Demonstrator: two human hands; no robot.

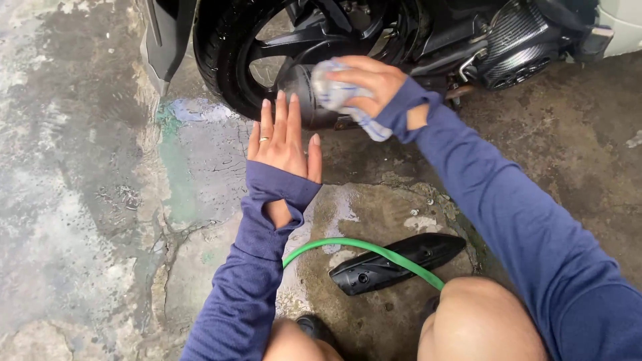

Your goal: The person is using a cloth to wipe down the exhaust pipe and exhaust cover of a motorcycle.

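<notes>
My right hand [368, 83] grips a pale blue-white cloth [338, 97] and presses it against the end of a black exhaust pipe [304, 100] on a motorbike. The pipe sits in front of the black rear wheel [234, 60]. My left hand [284, 137] is flat with fingers together and thumb out, held just left of the pipe and holding nothing; a ring is on one finger. Both arms wear dark blue sleeves with thumb holes.
A black plastic cover [394, 264] lies on the wet concrete floor [87, 200] near my knees, with a green hose [361, 251] arcing over it. The engine casing [518, 43] and a mudguard [160, 40] are at the top. A blue-green stain [184, 113] marks the floor.
</notes>
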